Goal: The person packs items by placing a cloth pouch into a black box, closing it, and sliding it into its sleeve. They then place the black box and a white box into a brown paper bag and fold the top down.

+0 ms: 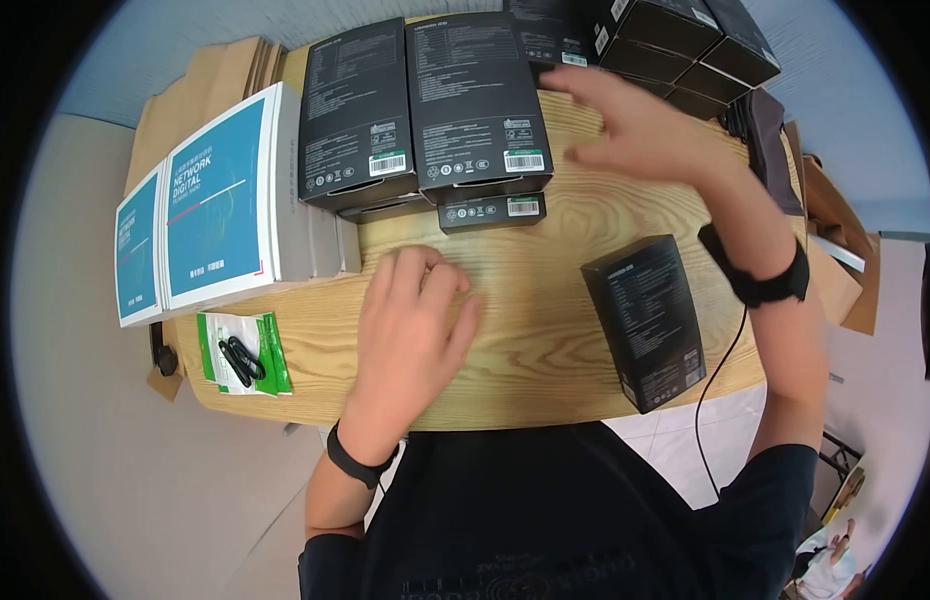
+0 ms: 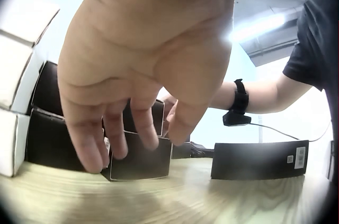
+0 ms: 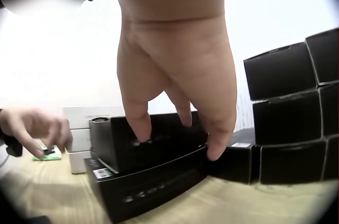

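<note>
My right hand (image 1: 640,125) reaches over the table beside the stacked black boxes (image 1: 475,100), its fingers spread and nothing between them. In the right wrist view, its fingertips overlap the side of a black box (image 3: 159,142). My left hand (image 1: 410,320) hovers over the wood in front of the stack, fingers loosely bent and holding nothing. Seen from the left wrist, the fingers (image 2: 145,128) hang down before dark box ends (image 2: 140,160). A single black box (image 1: 650,320) with small printed text sits near the front edge, right of my left hand.
White boxes with blue labels (image 1: 220,200) stand at the left. Below them lies a green-and-white packet (image 1: 275,355) with a black cable (image 1: 242,360). More black boxes (image 1: 655,45) are stacked at the back right, near a dark pouch (image 1: 770,150). Brown cardboard (image 1: 210,85) leans behind.
</note>
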The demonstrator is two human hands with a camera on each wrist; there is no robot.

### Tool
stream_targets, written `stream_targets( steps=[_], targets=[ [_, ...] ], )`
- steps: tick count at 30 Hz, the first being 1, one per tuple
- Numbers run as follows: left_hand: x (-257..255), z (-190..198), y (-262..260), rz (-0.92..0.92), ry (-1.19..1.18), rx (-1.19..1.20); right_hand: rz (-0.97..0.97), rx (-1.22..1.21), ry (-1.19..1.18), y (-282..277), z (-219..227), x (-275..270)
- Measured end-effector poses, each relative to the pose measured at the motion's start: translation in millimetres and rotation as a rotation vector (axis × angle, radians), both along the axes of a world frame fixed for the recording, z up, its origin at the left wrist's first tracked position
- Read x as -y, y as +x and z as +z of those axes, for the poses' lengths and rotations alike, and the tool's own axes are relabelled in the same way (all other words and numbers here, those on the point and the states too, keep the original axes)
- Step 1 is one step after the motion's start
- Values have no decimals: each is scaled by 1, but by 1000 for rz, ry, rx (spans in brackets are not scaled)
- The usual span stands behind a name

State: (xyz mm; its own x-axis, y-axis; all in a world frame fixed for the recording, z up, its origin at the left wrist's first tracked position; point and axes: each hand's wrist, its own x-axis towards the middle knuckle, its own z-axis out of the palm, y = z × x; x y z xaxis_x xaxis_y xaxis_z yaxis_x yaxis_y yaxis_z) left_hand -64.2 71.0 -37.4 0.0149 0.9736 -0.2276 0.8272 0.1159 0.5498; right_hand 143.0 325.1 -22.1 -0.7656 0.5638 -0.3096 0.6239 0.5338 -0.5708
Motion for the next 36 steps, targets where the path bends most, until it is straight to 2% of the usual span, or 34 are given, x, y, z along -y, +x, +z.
stream_targets(
  steps=[2,3,5,6,7,9,11,12,14,16,20,29,31,36],
  targets=[
    [-5,4,8,-53,450,-131,117,-107,488,-3,-12,-33],
    [-12,6,15,-52,452,-134,119,-111,489,-8,-26,-48],
    [-32,8,25,-72,625,-231,137,-92,654,-20,-54,-67],
    [-40,2,27,-65,628,-235,78,107,572,-38,-38,-49],
    [-46,-12,28,-66,639,-310,85,103,574,-39,-41,-44],
    [-55,-30,26,-65,649,-387,105,255,629,-42,-48,-40],
    [-59,-41,23,-2,697,-506,88,232,611,-41,-50,-38],
    [-59,-42,24,39,693,-429,76,233,613,-36,-46,-33],
    [-55,-44,30,34,711,-423,49,228,630,-21,-44,-24],
    [-50,-42,30,38,707,-408,110,208,655,-16,-41,-20],
    [-30,-43,31,-26,724,-444,107,309,618,-18,-28,-4],
    [15,-50,44,-18,749,-356,170,155,599,6,-24,18],
    [29,-54,44,-39,806,-276,227,162,543,13,-17,28],
    [66,-52,47,-92,771,-203,219,96,475,35,-9,63]
  ],
)
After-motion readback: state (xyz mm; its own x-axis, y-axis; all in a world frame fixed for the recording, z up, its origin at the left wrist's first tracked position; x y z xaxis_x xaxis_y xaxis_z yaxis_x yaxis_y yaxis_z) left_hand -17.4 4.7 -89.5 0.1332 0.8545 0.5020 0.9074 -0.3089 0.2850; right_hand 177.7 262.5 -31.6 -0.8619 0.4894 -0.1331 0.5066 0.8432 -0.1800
